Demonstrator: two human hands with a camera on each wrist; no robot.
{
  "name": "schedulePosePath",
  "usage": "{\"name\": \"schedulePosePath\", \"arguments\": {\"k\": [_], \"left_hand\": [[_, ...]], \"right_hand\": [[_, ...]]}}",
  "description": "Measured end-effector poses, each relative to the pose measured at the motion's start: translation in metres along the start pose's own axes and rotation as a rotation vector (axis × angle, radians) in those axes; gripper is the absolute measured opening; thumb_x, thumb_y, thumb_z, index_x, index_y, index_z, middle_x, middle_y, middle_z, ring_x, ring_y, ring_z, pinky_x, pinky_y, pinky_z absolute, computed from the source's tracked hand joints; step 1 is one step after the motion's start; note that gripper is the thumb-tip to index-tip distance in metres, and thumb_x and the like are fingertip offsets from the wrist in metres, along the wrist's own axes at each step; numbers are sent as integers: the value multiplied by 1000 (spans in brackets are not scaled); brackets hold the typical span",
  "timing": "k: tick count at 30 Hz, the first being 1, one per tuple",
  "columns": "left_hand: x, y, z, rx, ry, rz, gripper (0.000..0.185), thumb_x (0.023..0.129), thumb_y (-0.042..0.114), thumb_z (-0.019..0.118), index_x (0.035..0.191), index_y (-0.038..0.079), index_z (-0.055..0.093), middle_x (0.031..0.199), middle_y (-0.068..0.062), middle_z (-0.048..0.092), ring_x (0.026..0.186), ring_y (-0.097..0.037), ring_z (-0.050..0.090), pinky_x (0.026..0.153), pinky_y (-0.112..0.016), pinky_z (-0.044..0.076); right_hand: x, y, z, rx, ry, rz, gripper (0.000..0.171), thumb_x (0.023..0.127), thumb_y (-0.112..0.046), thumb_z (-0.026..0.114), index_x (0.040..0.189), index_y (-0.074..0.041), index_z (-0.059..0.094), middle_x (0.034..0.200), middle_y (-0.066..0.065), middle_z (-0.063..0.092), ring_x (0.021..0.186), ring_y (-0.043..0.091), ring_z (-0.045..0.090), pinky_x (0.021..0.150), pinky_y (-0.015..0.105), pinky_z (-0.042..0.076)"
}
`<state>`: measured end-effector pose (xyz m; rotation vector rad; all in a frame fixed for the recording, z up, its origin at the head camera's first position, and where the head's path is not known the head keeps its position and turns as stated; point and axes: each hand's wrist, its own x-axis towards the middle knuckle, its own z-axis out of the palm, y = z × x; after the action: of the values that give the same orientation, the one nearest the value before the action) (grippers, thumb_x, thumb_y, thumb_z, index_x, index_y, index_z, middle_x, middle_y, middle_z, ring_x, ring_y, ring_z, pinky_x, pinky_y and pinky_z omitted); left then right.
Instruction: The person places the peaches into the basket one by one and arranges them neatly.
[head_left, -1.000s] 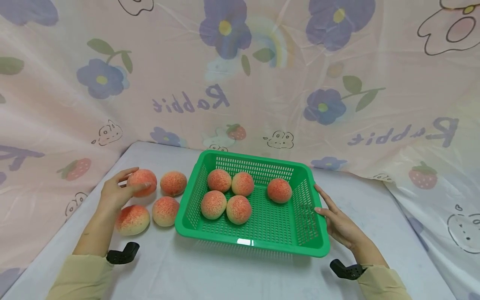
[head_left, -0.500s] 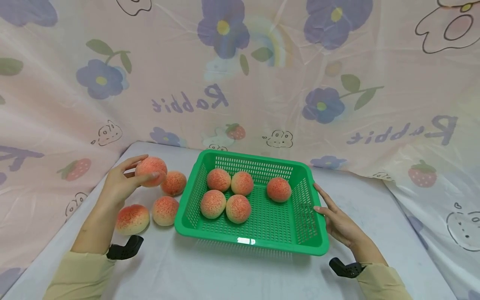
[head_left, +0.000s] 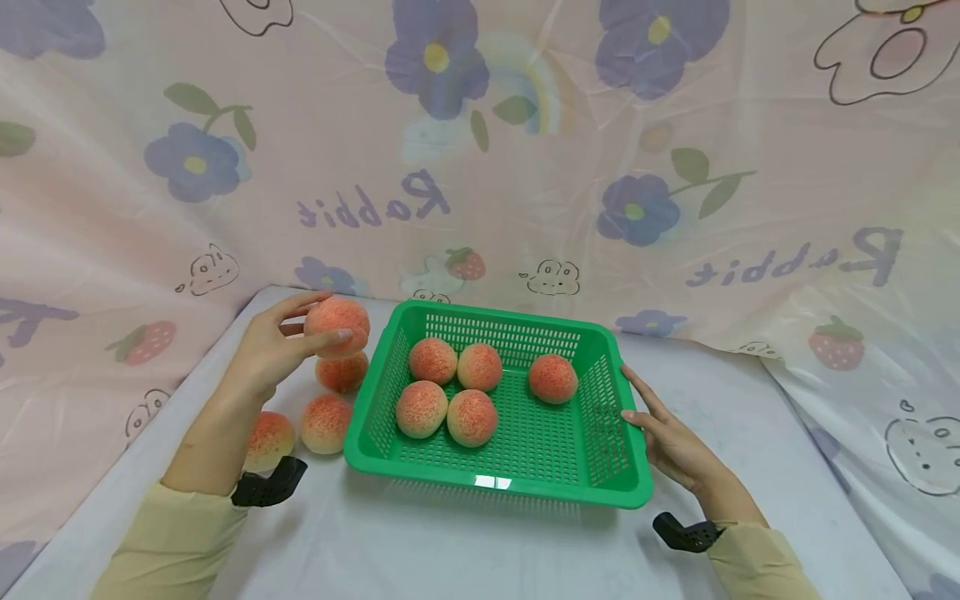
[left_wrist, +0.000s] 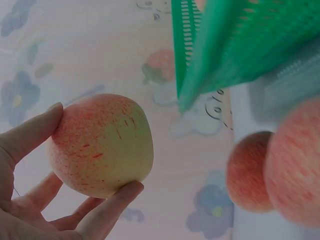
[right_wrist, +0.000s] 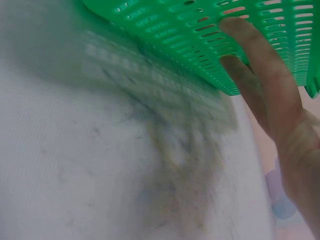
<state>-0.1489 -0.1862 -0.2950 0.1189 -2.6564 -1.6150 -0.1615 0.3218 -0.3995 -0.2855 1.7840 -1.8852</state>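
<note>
Left hand [head_left: 273,350] pinching a peach [head_left: 337,317] aloft just outside the green basket's [head_left: 495,487] left rim, right hand [head_left: 667,433] flat against its right wall; a fingertip hold may let the fruit slip, striking the rim.

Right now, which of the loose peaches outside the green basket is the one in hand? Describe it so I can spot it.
Start at the green slotted plastic basket on the white table, then go to its far left corner. Just outside that corner the left hand holds a round pink-orange peach in its fingertips. It alone is lifted; the three other loose peaches lie on the table below it.
</note>
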Motion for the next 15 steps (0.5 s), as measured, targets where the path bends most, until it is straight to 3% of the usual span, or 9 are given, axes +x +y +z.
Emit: {"name": "schedulePosePath", "arguments": {"k": [4,6,9,12,13,15], "left_hand": [[3,12,7,-7,-22,33,75,82,44,74,145,19,43,147,-14,39,130,-38,39,97,-51,41],[4,17,10,-2,-28,43,74,81,44,75,144,20,45,146,-13,41,130,-37,39,97,-52,42],[6,25,15,8,-42,50,72,82,43,75,143,20,46,144,-13,42,129,-37,38,97,-51,42],[7,32,21,14,-59,60,69,83,40,75,143,21,46,144,-13,42,129,-37,39,97,-51,43],[8,34,23,16,-65,66,69,83,39,75,143,21,46,144,-13,42,129,-37,39,97,-50,44],[9,39,28,22,-72,80,67,83,39,74,142,21,47,144,-14,43,129,-37,41,96,-50,45]], "right_hand": [[0,0,-1,-25,18,5,69,105,-18,38,150,-49,-3,154,26,2,117,20,57,93,45,49],[0,0,-1,-33,11,5,69,105,-18,38,150,-49,-4,156,23,-8,130,29,44,100,52,42],[0,0,-1,-49,12,5,69,105,-19,38,150,-48,-5,157,23,-10,134,36,37,102,56,39],[-1,0,-1,-17,7,-2,70,105,-17,38,151,-47,-5,154,23,5,129,34,46,99,53,44],[-1,0,-1,-17,16,0,70,105,-18,39,151,-47,-4,151,21,16,119,28,56,93,48,49],[-1,0,0,4,14,-4,70,104,-17,40,151,-47,-4,146,16,24,113,23,60,90,44,51]]}}
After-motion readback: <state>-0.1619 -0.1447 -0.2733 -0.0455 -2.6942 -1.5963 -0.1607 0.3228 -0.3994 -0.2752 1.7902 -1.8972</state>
